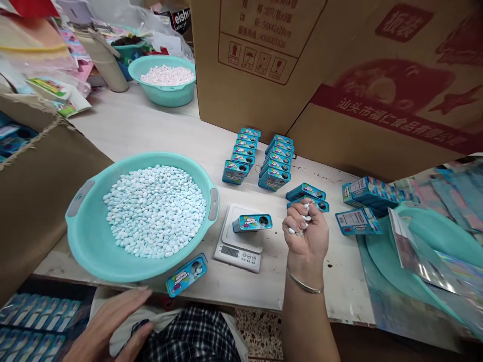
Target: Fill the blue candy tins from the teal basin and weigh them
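Several small white candies (307, 218) show between the curled fingers of my right hand (306, 229), palm turned up, to the right of the scale. A blue candy tin (251, 222) stands on the white digital scale (238, 251). Two more blue tins (306, 191) are just behind my right hand, one partly hidden by it. My left hand (113, 319) is low at the table's front edge with fingers stretched and nothing in it. Near it another blue tin (187, 274) lies by the large turquoise basin (86, 246), which holds pale blue-white candies (156, 211).
Two rows of blue tins (241, 156) stand before big cardboard boxes (256, 95). More tins (372, 193) are at right, beside turquoise basins (385, 251). A smaller basin (166, 95) of candies and a tumbler (103, 58) stand back left. An open carton (53, 166) is at left.
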Tool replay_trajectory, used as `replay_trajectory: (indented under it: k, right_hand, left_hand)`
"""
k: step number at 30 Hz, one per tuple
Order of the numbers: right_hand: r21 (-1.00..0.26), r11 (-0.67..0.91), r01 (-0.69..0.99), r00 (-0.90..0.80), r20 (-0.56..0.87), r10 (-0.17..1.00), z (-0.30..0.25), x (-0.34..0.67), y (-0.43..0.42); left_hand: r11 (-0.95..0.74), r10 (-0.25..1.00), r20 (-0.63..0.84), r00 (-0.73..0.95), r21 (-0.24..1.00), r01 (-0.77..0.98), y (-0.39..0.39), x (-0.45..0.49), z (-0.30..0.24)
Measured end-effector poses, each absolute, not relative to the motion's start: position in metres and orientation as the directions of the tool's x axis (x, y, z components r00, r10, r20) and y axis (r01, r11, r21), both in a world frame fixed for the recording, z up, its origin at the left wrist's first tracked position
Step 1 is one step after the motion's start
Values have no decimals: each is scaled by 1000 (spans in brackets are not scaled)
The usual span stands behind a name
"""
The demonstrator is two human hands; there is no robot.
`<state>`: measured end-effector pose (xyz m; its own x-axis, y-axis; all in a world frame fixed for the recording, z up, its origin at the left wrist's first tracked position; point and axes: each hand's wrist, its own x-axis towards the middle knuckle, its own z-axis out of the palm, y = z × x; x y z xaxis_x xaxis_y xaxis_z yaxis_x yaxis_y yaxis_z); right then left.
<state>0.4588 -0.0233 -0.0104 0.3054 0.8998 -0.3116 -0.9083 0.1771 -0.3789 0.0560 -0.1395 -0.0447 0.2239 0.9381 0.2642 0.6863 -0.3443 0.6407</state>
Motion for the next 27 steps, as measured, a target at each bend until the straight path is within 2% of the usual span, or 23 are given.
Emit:
replay_trajectory:
  k: [4,10,14,18,23,27]
  right_hand:
    - [-334,175,-926,283,-310,908,-7,459,-24]
    - [-338,202,-919,314,-320,894,-11,467,-40]
    - [-436,223,-872,385,-328,863,-7,455,-32]
    - [-606,282,-744,516,-252,819,2,432,-11]
    - [-783,280,-555,586,-130,800,3,411,3]
    - [-823,280,-493,587,-77,806,-1,406,2]
  left_hand:
    - [-361,932,283,224,729,581,-96,116,-11]
    - [-443,880,273,388,766,465,-45,175,11]
    - [-478,814,203,544,767,428,-17,205,12]
    - [-559,718,181,672,725,402,10,249,6]
    - [-550,700,109,706,713,435,27,287,-13]
    - [-510,722,95,685,741,436,27,291,-19]
